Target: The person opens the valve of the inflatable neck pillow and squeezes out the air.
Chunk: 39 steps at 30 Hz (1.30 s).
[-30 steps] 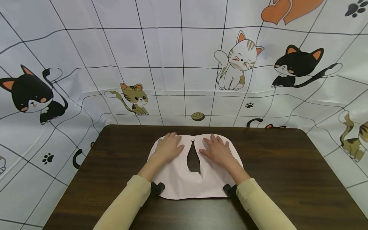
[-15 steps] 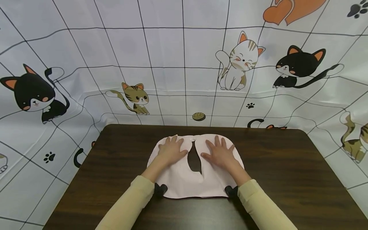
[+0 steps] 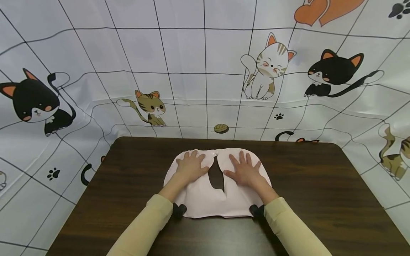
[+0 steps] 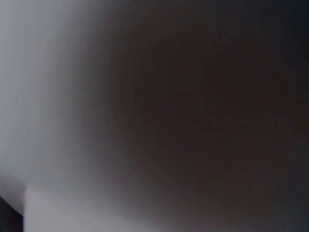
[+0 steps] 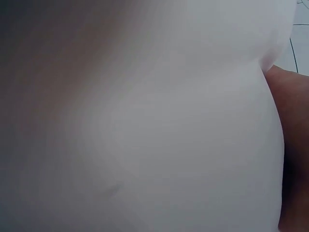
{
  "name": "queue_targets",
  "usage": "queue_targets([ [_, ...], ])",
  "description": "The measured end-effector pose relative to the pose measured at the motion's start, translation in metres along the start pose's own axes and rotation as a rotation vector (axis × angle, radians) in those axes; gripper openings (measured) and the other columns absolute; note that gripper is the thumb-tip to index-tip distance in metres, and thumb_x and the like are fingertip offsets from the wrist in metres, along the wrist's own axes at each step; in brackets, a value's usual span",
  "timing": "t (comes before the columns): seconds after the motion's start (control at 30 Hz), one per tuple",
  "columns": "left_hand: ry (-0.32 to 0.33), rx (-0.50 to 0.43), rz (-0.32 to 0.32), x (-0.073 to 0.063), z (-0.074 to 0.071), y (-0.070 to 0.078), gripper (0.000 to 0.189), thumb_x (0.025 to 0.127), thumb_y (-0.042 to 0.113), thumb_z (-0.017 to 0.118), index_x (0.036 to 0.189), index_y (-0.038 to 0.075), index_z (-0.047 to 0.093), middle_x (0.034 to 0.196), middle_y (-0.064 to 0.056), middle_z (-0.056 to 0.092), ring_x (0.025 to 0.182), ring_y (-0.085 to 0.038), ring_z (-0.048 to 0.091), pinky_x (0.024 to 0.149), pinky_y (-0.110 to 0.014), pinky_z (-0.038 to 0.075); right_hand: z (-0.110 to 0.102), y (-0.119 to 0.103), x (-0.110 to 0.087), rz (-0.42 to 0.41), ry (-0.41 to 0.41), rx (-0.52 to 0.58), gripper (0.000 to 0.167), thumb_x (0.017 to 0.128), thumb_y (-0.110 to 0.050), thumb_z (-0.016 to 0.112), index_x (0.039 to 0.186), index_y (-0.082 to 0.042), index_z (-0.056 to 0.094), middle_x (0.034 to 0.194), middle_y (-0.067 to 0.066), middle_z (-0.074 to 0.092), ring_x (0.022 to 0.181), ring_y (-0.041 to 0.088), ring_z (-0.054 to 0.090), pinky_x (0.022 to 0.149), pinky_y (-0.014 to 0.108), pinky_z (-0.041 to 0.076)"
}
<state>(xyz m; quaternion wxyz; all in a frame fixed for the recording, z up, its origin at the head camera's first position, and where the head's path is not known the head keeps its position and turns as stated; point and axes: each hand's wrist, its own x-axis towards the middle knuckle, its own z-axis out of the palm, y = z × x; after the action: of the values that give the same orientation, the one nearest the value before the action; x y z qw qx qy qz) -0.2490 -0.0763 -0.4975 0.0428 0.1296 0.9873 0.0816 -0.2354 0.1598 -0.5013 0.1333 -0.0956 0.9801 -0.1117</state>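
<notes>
A pale pink, bib-like sheet [image 3: 205, 206] lies flat on the dark wooden table, rounded at its far corners. A teardrop opening runs up its middle, and its two halves meet at the far edge by a small tab. My left hand [image 3: 190, 168] rests on the left half with fingers spread. On the right half my right hand [image 3: 246, 171] lies the same way, thumb toward the opening. In the left wrist view the pink sheet [image 4: 72, 212] is mostly dark blur. The right wrist view shows the pale sheet [image 5: 203, 135] up close, beside its curved edge.
The dark wooden table [image 3: 307, 192] extends to both sides and in front of the sheet. Behind it hangs a white grid-lined curtain [image 3: 185, 53] printed with cats. Black wrist devices [image 3: 179, 210] sit under both yellow sleeves [image 3: 142, 224].
Both hands have spread their fingers wider on the pink sheet. The left hand has shifted slightly right and nearer, and the right has moved slightly right. The sheet's near edge has changed shape slightly.
</notes>
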Motion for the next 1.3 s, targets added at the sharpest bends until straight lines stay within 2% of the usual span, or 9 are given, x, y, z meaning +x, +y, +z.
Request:
queue_targets([
  [0.13,0.006,0.007,0.01,0.0,0.0,-0.001,0.06,0.097,0.052,0.06,0.148,0.021,0.056,0.153,-0.016,0.046,0.138,-0.047,0.04,0.094,-0.077,0.038,0.001,0.0,0.001,0.006,-0.013,-0.015,0.081,0.102,-0.062,0.047,0.165,-0.018,0.021,0.167,0.028,0.005,0.153,0.049,0.001,0.107,0.083,0.004],
  [0.6,0.011,0.023,0.023,0.0,0.0,-0.001,0.061,0.097,0.053,0.059,0.148,0.02,0.056,0.15,-0.016,0.048,0.136,-0.047,0.042,0.092,-0.075,0.041,0.001,0.001,0.0,-0.01,-0.008,-0.019,0.081,0.103,-0.06,0.047,0.165,-0.015,0.021,0.167,0.029,0.007,0.152,0.051,0.002,0.106,0.083,0.004],
  [0.8,-0.025,0.036,0.013,-0.003,-0.012,0.0,0.065,0.097,0.055,0.059,0.15,0.018,0.053,0.154,-0.016,0.045,0.14,-0.046,0.04,0.097,-0.074,0.039,0.0,0.004,-0.004,-0.043,0.026,0.027,0.081,0.103,-0.055,0.052,0.163,-0.009,0.025,0.166,0.03,0.008,0.153,0.05,0.003,0.11,0.08,0.002],
  [0.93,-0.003,0.019,0.01,-0.009,-0.023,0.0,0.065,0.097,0.052,0.061,0.15,0.015,0.052,0.155,-0.017,0.043,0.143,-0.048,0.036,0.098,-0.075,0.037,-0.002,0.006,-0.009,-0.062,0.05,0.024,0.083,0.102,-0.055,0.054,0.162,-0.006,0.025,0.166,0.03,0.008,0.153,0.05,0.004,0.111,0.078,0.002],
  [1.07,0.035,-0.023,-0.009,-0.016,-0.026,0.0,0.063,0.097,0.049,0.062,0.149,0.014,0.053,0.153,-0.017,0.043,0.141,-0.049,0.038,0.094,-0.074,0.041,-0.003,0.007,-0.016,-0.072,0.06,0.034,0.082,0.101,-0.053,0.058,0.162,-0.006,0.028,0.166,0.03,0.009,0.152,0.051,0.005,0.11,0.079,0.003],
  [1.3,0.014,-0.073,-0.079,-0.021,-0.019,0.003,0.07,0.098,0.053,0.062,0.153,0.011,0.047,0.157,-0.02,0.038,0.139,-0.05,0.038,0.086,-0.074,0.045,0.001,0.007,-0.024,-0.088,0.036,0.022,0.078,0.1,-0.054,0.058,0.161,-0.011,0.033,0.166,0.029,0.011,0.152,0.052,0.008,0.107,0.082,0.006],
])
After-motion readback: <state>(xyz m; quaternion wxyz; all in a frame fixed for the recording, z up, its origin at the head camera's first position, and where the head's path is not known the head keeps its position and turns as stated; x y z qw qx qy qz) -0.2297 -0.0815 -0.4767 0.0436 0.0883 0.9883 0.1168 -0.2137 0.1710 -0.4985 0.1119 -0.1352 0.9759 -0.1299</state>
